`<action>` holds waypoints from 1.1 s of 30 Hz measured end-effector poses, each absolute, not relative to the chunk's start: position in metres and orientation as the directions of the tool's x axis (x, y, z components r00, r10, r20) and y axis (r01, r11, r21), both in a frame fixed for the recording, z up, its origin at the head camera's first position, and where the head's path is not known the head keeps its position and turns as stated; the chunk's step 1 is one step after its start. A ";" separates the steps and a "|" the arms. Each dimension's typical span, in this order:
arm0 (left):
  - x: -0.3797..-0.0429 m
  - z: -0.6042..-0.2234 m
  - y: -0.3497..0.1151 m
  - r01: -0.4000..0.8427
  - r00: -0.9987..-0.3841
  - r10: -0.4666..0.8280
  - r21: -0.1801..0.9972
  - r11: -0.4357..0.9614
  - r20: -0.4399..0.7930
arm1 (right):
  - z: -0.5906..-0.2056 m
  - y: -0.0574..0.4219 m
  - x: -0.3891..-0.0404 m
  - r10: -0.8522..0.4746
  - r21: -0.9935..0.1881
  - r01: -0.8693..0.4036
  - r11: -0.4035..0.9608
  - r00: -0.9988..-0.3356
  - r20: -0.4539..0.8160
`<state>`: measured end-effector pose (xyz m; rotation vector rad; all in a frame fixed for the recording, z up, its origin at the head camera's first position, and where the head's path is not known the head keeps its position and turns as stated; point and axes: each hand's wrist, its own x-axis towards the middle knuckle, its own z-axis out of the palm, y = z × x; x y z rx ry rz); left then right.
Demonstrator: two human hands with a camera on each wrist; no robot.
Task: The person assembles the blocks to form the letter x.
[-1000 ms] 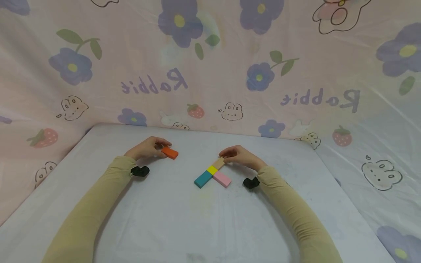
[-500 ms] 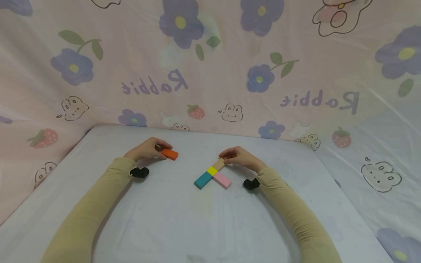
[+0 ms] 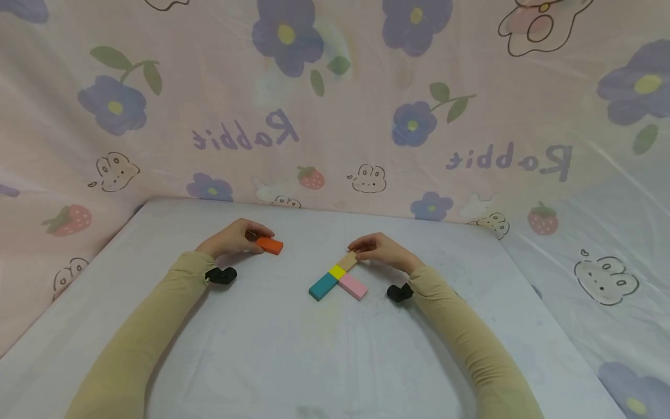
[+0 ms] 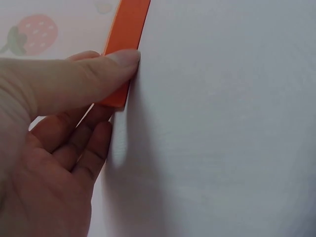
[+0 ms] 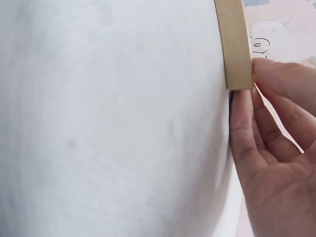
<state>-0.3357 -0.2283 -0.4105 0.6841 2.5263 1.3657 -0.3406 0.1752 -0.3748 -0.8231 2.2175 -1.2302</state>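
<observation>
My left hand (image 3: 238, 235) pinches an orange block (image 3: 270, 245) at its left end. In the left wrist view the thumb (image 4: 94, 76) lies across the orange block (image 4: 129, 29), with the other fingers behind it. On the right, my right hand (image 3: 382, 250) holds the far end of a plain wooden block (image 3: 348, 261). The right wrist view has the fingers (image 5: 243, 128) at the end and side of this wooden block (image 5: 237, 44). Its near end meets a yellow block (image 3: 337, 272), which also joins a teal block (image 3: 323, 286) and a pink block (image 3: 353, 286).
All of this is on a white-covered table (image 3: 251, 349). Behind it hangs a pink curtain (image 3: 335, 128) printed with flowers and rabbits. A black wrist strap piece (image 3: 222, 276) sits by the left sleeve and another black piece (image 3: 400, 293) by the right sleeve.
</observation>
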 end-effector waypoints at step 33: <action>-0.319 -0.378 -0.182 0.382 -0.818 0.569 0.815 0.436 0.079 | -0.400 0.181 -0.360 -0.669 -0.849 -0.288 0.444 -0.737 -0.100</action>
